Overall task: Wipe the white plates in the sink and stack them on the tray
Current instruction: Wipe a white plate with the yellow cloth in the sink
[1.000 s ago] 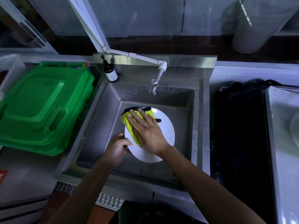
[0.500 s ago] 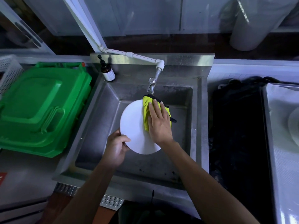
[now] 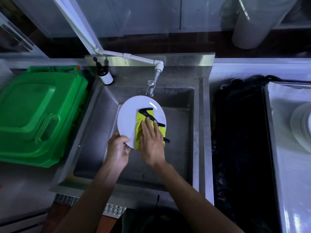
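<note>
A white plate (image 3: 129,116) is held tilted over the steel sink (image 3: 94,125). My left hand (image 3: 117,151) grips its near rim, thumb on the face. A yellow cloth with black trim (image 3: 140,130) lies on the plate's right half. My right hand (image 3: 152,142) presses flat on the cloth with straight fingers. At the far right, a stack of white plates (image 3: 301,126) stands on the metal tray (image 3: 286,165), cut off by the frame edge.
A tap (image 3: 151,86) on a white pipe hangs just above the plate's far rim. A brown pump bottle (image 3: 104,75) stands on the sink's back left corner. Green plastic crates (image 3: 37,115) fill the left counter. Dark bin liner (image 3: 239,140) lies between sink and tray.
The plate now shows its upper face with the glossy rim. My right hand slid the cloth from the plate's far right edge down toward its near right side.
</note>
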Available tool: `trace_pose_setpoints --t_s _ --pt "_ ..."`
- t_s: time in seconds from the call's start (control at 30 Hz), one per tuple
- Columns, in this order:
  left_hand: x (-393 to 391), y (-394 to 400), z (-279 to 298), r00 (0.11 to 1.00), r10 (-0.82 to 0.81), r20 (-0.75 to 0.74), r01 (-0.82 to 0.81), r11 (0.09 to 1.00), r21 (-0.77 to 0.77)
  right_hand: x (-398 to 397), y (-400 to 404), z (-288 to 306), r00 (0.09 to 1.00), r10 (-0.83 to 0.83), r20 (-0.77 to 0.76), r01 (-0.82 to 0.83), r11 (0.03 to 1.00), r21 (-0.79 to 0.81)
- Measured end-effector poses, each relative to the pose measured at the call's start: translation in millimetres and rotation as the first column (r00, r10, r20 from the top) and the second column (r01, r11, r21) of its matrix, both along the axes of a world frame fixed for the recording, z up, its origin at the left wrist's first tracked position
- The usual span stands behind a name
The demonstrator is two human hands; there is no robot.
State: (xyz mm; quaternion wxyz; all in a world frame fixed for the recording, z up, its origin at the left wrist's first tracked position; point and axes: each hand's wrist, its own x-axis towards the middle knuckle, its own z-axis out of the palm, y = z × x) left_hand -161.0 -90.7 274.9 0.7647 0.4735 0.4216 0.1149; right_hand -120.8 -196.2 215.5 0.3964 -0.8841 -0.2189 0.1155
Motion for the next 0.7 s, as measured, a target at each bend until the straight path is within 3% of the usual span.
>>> trace_pose_setpoints --t_s 0.17,0.4,0.7 --pt "0 1 1 1.0 0.003 0.018 -0.003 1.0 -0.007 -16 0 3 0.994 0.078 0.079 -0.082 0.995 0.052" --pt "-1 1 -2 0.998 0.06 -0.013 -0.06 0.998 0.0 -13 -5 -12 0.986 -0.166 -0.004 0.166 0.985 -0.048" --pt "-11 3 -2 1.0 -0.005 -0.027 0.008 0.995 0.104 14 -24 -17 0.952 -0.28 -0.125 0.286 0.957 0.038"
